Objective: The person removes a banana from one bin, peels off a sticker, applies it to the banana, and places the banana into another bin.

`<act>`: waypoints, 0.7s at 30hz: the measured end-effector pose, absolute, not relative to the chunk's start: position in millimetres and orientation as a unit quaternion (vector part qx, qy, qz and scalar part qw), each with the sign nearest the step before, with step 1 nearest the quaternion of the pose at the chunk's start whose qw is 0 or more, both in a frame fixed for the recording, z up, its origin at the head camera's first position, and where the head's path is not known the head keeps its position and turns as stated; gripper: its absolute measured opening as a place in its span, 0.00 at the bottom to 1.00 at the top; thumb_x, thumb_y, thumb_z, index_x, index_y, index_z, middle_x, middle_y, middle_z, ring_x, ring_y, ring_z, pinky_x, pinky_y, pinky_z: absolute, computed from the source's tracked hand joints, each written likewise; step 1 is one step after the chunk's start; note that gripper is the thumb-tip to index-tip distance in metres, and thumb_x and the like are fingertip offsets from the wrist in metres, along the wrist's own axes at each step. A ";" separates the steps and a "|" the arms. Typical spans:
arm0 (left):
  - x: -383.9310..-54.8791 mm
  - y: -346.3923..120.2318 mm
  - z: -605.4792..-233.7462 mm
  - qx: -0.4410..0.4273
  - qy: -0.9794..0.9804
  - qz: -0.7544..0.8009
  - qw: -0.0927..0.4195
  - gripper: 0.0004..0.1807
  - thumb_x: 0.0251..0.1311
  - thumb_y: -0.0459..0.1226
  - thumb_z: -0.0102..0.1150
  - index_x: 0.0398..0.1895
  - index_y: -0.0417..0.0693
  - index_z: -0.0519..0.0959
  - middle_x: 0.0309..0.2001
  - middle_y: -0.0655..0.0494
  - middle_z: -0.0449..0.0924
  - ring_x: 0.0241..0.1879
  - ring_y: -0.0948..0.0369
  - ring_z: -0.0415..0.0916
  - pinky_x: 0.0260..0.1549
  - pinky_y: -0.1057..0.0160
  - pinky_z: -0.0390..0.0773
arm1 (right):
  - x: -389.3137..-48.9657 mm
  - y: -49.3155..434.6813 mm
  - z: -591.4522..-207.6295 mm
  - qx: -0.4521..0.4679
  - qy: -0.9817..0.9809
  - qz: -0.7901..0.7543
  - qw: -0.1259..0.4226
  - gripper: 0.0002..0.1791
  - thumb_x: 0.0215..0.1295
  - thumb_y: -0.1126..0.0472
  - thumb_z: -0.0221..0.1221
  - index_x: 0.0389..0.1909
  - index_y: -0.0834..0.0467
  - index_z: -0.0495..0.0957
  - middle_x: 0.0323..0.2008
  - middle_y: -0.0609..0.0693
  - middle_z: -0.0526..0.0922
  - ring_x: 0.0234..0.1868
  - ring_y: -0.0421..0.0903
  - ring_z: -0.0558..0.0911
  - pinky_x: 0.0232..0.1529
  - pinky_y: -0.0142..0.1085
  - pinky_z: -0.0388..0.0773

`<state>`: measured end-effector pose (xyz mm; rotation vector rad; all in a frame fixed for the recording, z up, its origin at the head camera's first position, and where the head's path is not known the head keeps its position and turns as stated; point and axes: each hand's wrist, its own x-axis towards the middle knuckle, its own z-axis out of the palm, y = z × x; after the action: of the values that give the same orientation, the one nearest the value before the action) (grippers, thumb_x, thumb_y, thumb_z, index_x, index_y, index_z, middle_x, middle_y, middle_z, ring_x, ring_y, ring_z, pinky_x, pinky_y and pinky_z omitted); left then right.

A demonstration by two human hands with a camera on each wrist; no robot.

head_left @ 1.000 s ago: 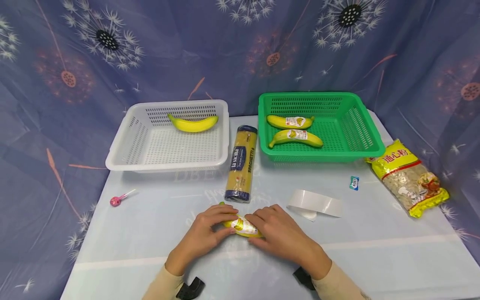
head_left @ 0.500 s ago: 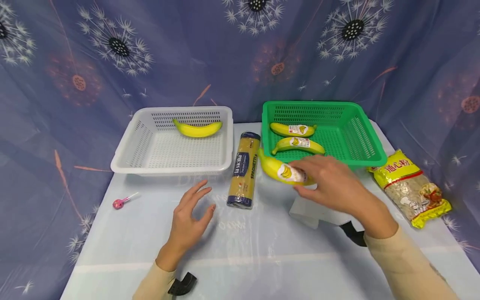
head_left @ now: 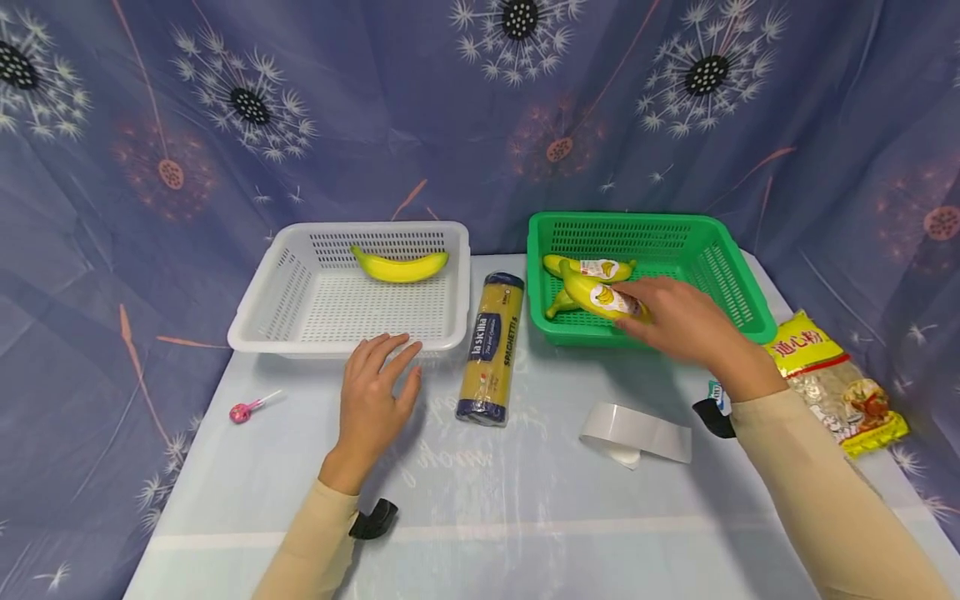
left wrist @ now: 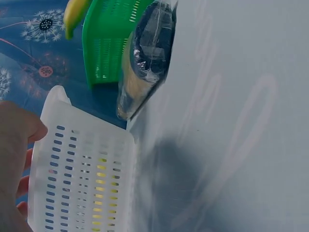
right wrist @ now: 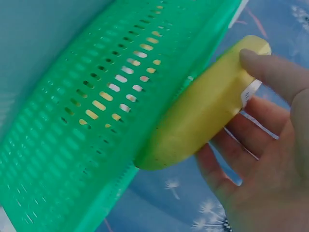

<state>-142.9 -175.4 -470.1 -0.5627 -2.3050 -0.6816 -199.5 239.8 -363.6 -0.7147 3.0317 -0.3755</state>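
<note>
My right hand (head_left: 675, 321) pinches a labelled banana (head_left: 592, 296) over the front of the green basket (head_left: 652, 337). Thumb and fingers grip its near end in the right wrist view, where the banana (right wrist: 198, 116) slants beside the basket wall (right wrist: 72, 135). Inside that basket lie two more labelled bananas, the back one (head_left: 555, 265) plainer to see, the front one (head_left: 558, 307) mostly covered by the held one. My left hand (head_left: 375, 396) hovers at the front rim of the white basket (head_left: 262, 343), fingers loosely bent and holding nothing. A banana without a visible label (head_left: 401, 268) rests in the white basket.
Between the baskets lies a spaghetti pack (head_left: 491, 350). A curled white strip (head_left: 637, 433) is on the table at the right, with a yellow noodle bag (head_left: 840, 383) beyond. A small green-blue packet (head_left: 716, 392) shows partly behind the right wrist. A pink lollipop (head_left: 242, 412) lies far left.
Both hands were on the labelled banana near the table's middle. The left let go and moved forward to the white basket; the right carried the banana forward and right over the green basket.
</note>
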 end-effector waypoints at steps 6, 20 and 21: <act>-143.3 -180.6 -472.1 -0.215 -0.882 -0.265 0.325 0.16 0.56 0.33 0.64 0.49 0.44 0.83 0.54 0.48 0.78 0.58 0.46 0.68 0.63 0.44 0.57 | -227.1 240.1 -378.8 -0.234 0.957 -0.142 0.094 0.26 0.66 0.56 0.60 0.63 0.60 0.71 0.48 0.54 0.79 0.46 0.52 0.75 0.45 0.51 0.71; -152.9 -223.7 -469.3 -0.198 -0.858 -0.310 0.359 0.11 0.53 0.26 0.67 0.40 0.42 0.85 0.47 0.49 0.81 0.51 0.47 0.73 0.59 0.41 0.60 | -263.7 259.5 -413.5 -0.198 0.921 -0.238 0.238 0.23 0.66 0.63 0.58 0.62 0.65 0.72 0.56 0.63 0.76 0.57 0.60 0.74 0.55 0.54 0.70; -154.4 -226.2 -468.5 -0.197 -0.858 -0.312 0.358 0.10 0.52 0.26 0.68 0.39 0.42 0.85 0.46 0.49 0.82 0.50 0.48 0.73 0.58 0.41 0.60 | -265.0 261.1 -414.9 -0.194 0.919 -0.243 0.242 0.23 0.66 0.64 0.58 0.61 0.65 0.73 0.56 0.63 0.76 0.57 0.61 0.73 0.55 0.54 0.70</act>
<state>-154.4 -226.2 -468.5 -0.5096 -2.2129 -0.8060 -265.0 261.1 -414.9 -0.5307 2.5128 -0.6631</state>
